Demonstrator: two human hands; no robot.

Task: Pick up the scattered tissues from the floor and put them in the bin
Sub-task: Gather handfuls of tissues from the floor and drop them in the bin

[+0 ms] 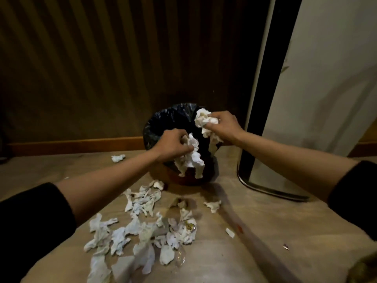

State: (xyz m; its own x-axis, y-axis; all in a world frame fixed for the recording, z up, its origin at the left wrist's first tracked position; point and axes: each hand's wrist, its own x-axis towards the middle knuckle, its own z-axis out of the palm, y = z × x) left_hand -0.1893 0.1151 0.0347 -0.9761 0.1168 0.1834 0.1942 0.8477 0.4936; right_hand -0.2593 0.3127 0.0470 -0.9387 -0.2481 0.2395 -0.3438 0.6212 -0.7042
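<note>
A round bin [155, 129] lined with a black plastic bag stands on the floor against the wall. Over its near rim my left hand [173, 145] is shut on a bunch of white tissues [192, 158] that hangs down in front of the bin. My right hand [224, 125] is shut on another crumpled white wad [204, 119] above the bin's right side. Several more crumpled tissues [142, 227] lie scattered on the floor in front of the bin, and one lone tissue [118, 157] lies to the bin's left.
A ribbed brown wall with a wooden skirting board [75, 145] runs behind the bin. A white panel with a dark frame [263, 94] stands at the right, its curved metal base [271, 192] on the floor. Small scraps [230, 232] lie on the floor at the right.
</note>
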